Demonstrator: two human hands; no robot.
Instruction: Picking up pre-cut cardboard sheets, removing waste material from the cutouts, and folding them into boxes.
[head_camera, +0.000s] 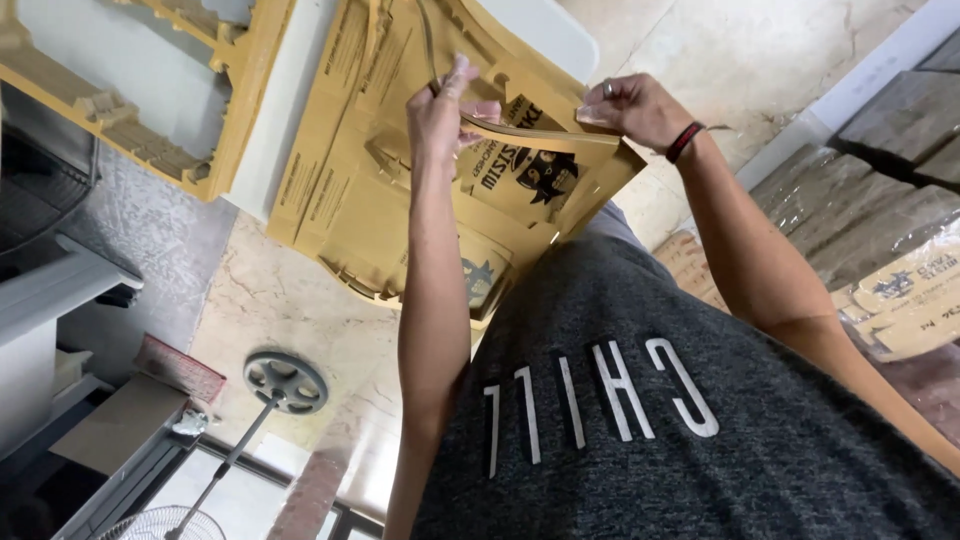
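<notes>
1. A yellow die-cut cardboard sheet (400, 190) lay on the pale table (540, 30), held in front of the person's grey shirt (640, 400); one narrow flap (540, 135) was lifted between both hands.
2. The left hand (445, 110) pinched the flap's near end, fingers closed on it; the right hand (630, 105), with a ring and a dark wristband (684, 141), gripped the far end.
3. Judging by this, folding had barely begun; most panels lay flat and unfolded.
4. Further out, an assembled yellow piece (150, 90) sat on the table; a fan base (285, 382) stood on the floor.

flat yellow-brown die-cut cardboard blank (400, 190), black print; one flap bent up
</notes>
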